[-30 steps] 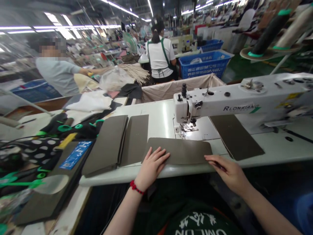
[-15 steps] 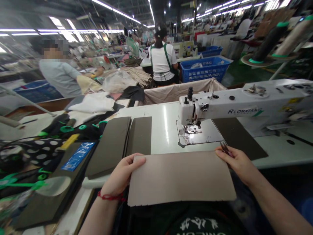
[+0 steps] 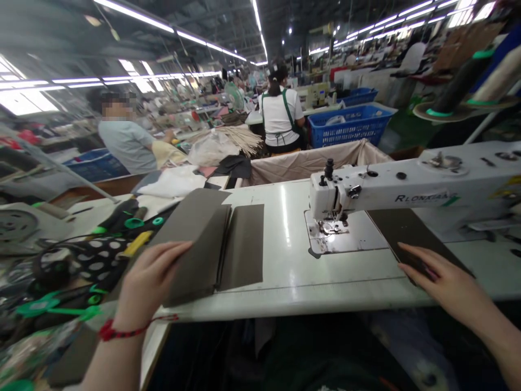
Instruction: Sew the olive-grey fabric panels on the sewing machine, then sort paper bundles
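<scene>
Left hand (image 3: 152,279): holding a dark panel (image 3: 191,213) over the stack (image 3: 199,277) at the tabletop's (image 3: 280,266) left. Right hand (image 3: 451,288): small tool (image 3: 431,272) in grip, fingers at the right-hand panel (image 3: 402,231) beside my sewing machine (image 3: 370,190); cannot tell whether I pinch that panel.

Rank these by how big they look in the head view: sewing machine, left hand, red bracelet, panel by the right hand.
Sewing machine
Left hand and partly covered panel: too alike to rank
Red bracelet
</scene>
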A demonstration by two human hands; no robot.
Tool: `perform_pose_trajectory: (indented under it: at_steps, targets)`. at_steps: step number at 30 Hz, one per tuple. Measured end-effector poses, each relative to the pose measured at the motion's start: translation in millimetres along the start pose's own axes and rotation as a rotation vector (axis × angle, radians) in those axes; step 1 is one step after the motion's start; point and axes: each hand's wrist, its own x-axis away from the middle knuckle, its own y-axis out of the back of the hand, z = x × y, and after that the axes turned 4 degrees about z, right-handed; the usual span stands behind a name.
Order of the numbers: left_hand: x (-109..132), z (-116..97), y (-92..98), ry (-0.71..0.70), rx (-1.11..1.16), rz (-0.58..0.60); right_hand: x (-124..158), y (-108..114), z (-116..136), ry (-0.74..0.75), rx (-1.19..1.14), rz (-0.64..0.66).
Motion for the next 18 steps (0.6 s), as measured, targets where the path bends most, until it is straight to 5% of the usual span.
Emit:
perform_pose_trajectory:
  at_steps: [4,8,14,18]
  targets:
    - [34,28,-69.1,-0.003,0.073,0.292,9,-1,-58,0.008,0.269,0.183]
    - [51,27,-89.5,0.074,0.07,0.292,18,-5,-84,0.072,0.339,0.25]
    - [31,-16,-98.6,-0.031,0.115,0.264,23,1,-82,0.231,0.454,0.212]
    - [11,-68,-125.6,-0.188,0.169,0.305,27,14,-44,0.247,0.446,0.001]
